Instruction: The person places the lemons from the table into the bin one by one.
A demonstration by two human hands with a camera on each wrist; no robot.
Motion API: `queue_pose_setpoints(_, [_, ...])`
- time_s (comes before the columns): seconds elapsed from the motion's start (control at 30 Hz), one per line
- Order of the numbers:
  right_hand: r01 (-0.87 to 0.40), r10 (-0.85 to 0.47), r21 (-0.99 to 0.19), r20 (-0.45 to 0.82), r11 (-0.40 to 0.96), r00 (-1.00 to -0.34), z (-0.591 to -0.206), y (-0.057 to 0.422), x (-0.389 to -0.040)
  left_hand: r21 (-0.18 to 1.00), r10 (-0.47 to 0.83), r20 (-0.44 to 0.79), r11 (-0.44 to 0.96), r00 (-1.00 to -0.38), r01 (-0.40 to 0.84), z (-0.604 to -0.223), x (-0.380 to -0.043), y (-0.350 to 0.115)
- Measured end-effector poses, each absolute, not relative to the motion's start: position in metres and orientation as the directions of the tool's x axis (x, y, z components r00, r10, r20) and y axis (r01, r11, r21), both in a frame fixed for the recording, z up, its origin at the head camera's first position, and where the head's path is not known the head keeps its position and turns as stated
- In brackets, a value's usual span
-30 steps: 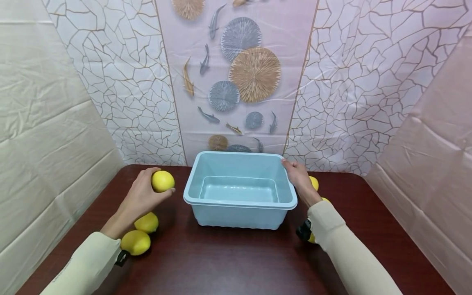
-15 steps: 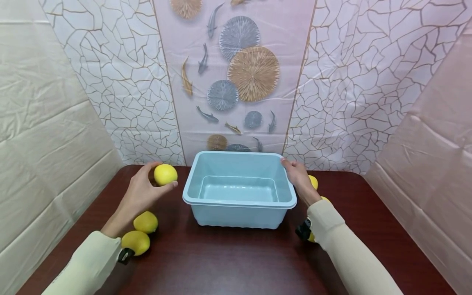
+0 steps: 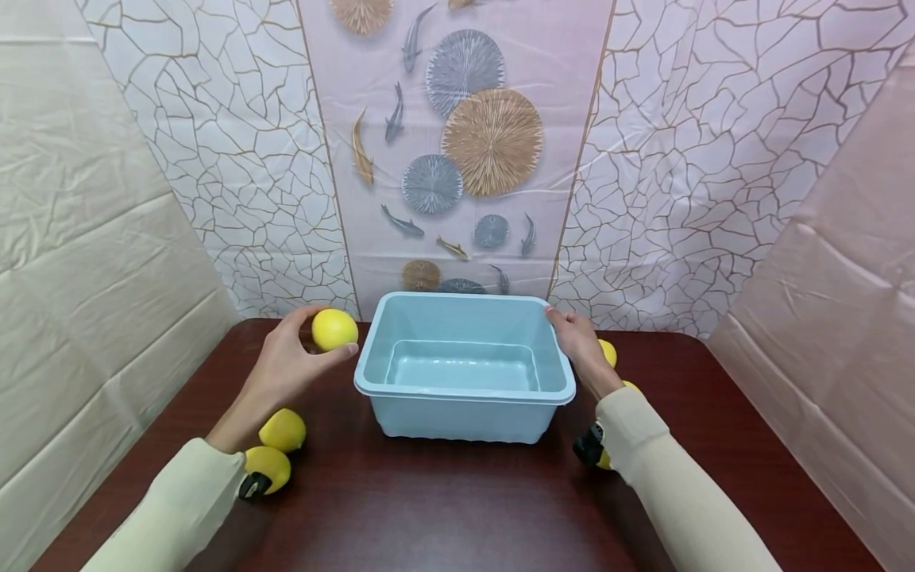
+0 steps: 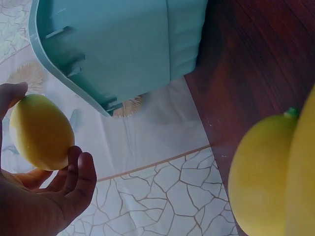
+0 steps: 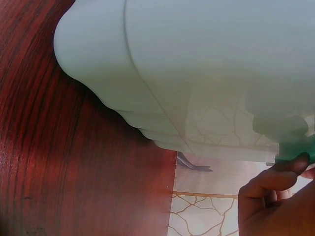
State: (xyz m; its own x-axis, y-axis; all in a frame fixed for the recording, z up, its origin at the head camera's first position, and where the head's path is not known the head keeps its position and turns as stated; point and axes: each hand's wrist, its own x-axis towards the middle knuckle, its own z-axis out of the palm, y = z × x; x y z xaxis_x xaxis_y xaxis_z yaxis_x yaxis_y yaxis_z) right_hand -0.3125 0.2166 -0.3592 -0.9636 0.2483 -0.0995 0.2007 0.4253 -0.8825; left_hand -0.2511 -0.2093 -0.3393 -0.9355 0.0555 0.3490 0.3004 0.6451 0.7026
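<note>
A light blue plastic basin stands on the dark red table, its inside bare. My left hand pinches a yellow lemon between thumb and fingers, raised just left of the basin's rim. In the left wrist view the same lemon sits in the fingertips, apart from the basin. My right hand grips the basin's right rim near its back corner. The right wrist view shows curled fingers at that rim and the basin's outer side.
Two lemons lie beneath my left forearm, one farther back and one nearer. Several more, such as a yellow lemon, are partly hidden behind my right arm. A patterned cloth hangs close behind the table.
My left hand has carried the lemon rightward and slightly up, closer to the basin's left rim. The right hand and the basin have stayed in place.
</note>
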Motion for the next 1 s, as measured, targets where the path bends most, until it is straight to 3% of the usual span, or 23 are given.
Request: queue_pose_setpoints(1.0, [0.223, 0.240, -0.881, -0.129, 0.417, -0.962, -0.360, 0.217, -0.314, 0.702, 0.164, 0.294, 0.632, -0.942, 0.329, -0.321, -0.259, -0.188])
